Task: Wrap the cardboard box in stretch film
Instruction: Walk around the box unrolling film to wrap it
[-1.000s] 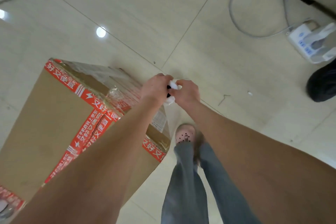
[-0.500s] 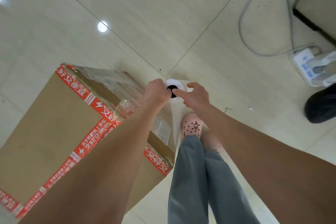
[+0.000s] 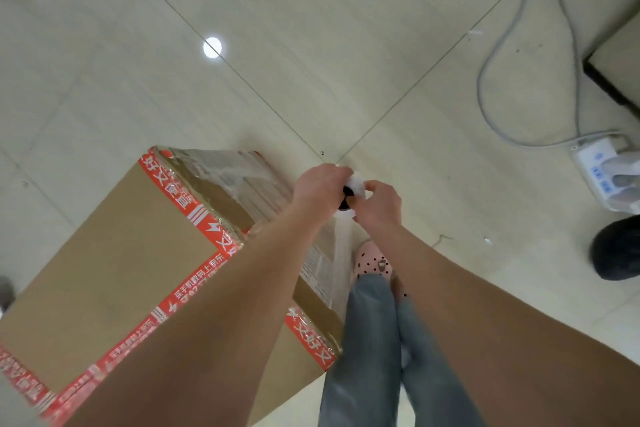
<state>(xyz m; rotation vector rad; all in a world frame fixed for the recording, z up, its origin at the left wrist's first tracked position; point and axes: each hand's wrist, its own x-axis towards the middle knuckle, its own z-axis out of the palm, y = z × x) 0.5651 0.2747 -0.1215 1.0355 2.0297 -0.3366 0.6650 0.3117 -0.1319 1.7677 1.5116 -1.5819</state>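
Note:
A tall cardboard box (image 3: 114, 270) with red printed tape along its edges stands on the floor at the lower left. Clear stretch film (image 3: 242, 180) covers its far side and runs along the right side. An upright roll of stretch film (image 3: 351, 196) with a white top and dark core is held just past the box's right corner. My left hand (image 3: 317, 189) grips the roll from the left. My right hand (image 3: 379, 204) grips it from the right. Most of the roll is hidden by my hands.
The floor (image 3: 311, 62) is pale glossy tile. Grey cables (image 3: 498, 107) trail across it to a white power strip (image 3: 606, 170) at the right. A dark shoe (image 3: 616, 250) lies below the strip. My legs in jeans and a pink shoe (image 3: 372, 262) stand right of the box.
Both hands and the roll stayed at the box's right corner while the view tilted, so the box sits lower in frame. My right fingers shifted from pointing over the roll's top to closing on it.

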